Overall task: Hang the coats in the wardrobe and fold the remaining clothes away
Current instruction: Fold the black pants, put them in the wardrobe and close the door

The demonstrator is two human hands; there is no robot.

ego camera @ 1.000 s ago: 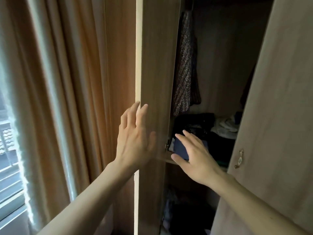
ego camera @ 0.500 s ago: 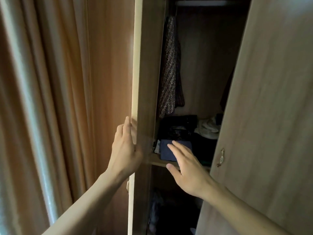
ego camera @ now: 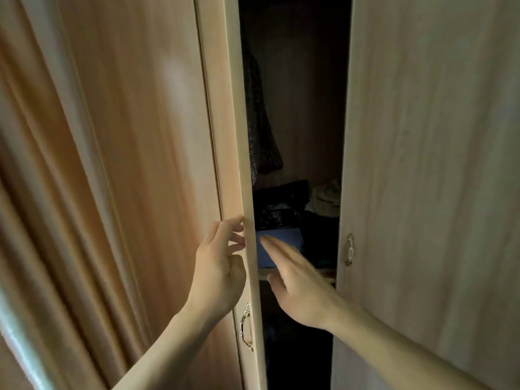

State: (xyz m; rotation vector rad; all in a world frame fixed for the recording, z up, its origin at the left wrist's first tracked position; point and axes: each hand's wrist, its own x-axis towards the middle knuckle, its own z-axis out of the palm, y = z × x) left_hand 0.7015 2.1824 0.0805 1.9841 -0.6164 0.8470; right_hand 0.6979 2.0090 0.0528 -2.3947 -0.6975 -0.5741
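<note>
The wardrobe stands before me with its right door [ego camera: 430, 178] and left door [ego camera: 225, 136] both ajar, leaving a narrow dark gap between them. An orange-lit curtain [ego camera: 70, 178] hangs just beside the left door. Inside, a patterned coat [ego camera: 260, 130] hangs at the left, above a shelf [ego camera: 267, 271] carrying dark folded clothes [ego camera: 281, 204], a pale garment [ego camera: 326, 195] toward the right, and a blue folded item [ego camera: 284, 243] at the front edge. Each door bears a small metal handle [ego camera: 246, 327]. My left hand [ego camera: 218, 274] has its fingertips on the left door's edge, grip loose, clamped on nothing. My right hand [ego camera: 298, 285] reaches into the gap, fingers straight and apart, blurred, in front of the blue item.
</note>
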